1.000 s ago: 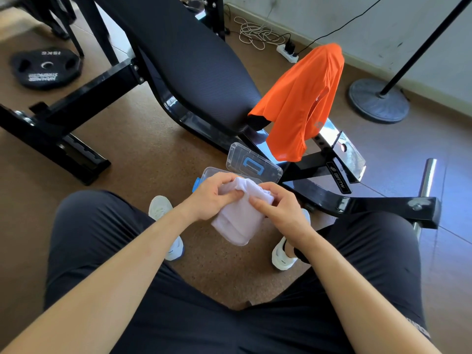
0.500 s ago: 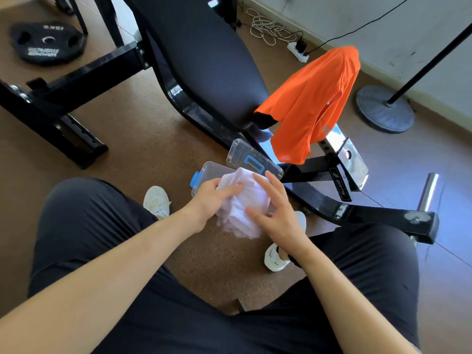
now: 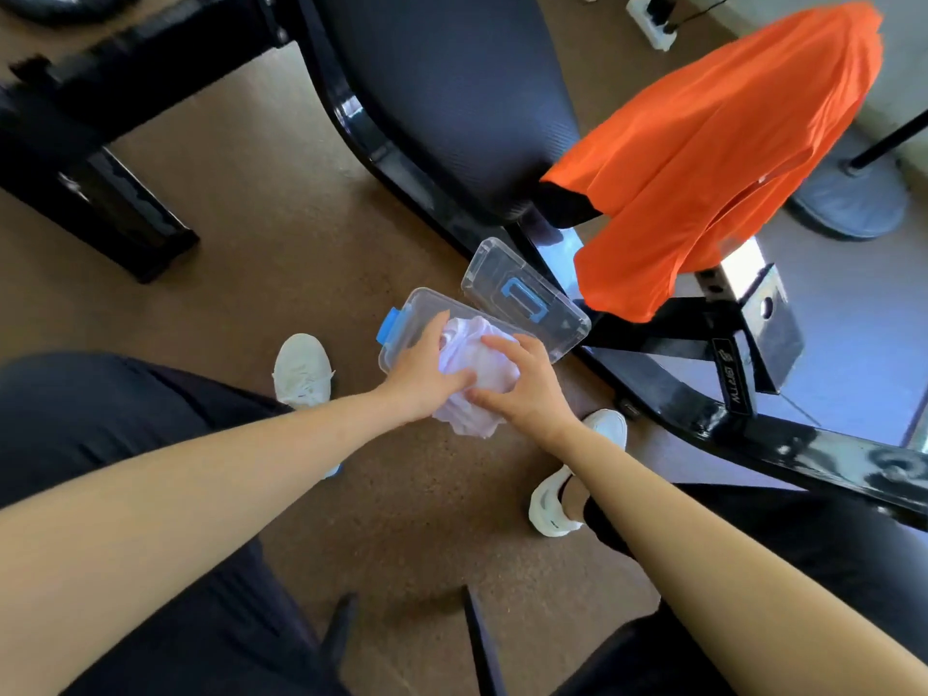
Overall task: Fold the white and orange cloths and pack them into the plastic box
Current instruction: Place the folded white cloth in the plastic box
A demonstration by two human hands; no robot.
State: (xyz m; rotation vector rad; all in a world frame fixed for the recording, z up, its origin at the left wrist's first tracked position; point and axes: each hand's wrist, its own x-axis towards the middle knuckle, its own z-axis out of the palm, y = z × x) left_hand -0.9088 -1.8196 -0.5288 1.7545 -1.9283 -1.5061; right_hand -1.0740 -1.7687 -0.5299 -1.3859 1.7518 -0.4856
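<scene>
Floor-level plastic box point(image 3: 401, 313); white cloth point(image 3: 477, 364) now lower

A home gym: padded weight bench point(image 3: 452, 92) on brown floor point(image 3: 251, 233).

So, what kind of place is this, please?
Most likely a home gym or a small workout room. A black padded weight bench on a steel frame fills the view, the floor is brown like cork matting, and a round stand base sits by the wall.
</scene>
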